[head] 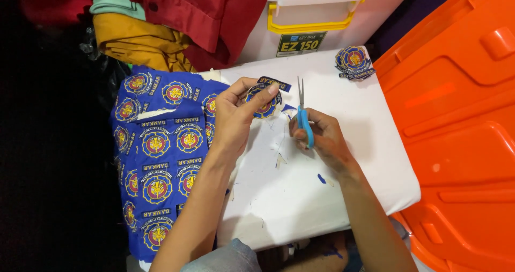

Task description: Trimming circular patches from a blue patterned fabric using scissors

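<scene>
A white counter (322, 197) stands between an orange plastic lid (456, 116) and a blue sheet of badges (161, 154). The right hand (322, 138) grips the scissors (303, 116) — blades closed, pointing away from the person. Just left of them, the left hand (236, 116) pinches a round badge (264, 103) above the counter.

A sheet of badges (161, 154) lay on the bench (300, 197) at frame left; a stack of cut badges (354, 63) sat upper right, a storage box (322, 15) behind.
</scene>
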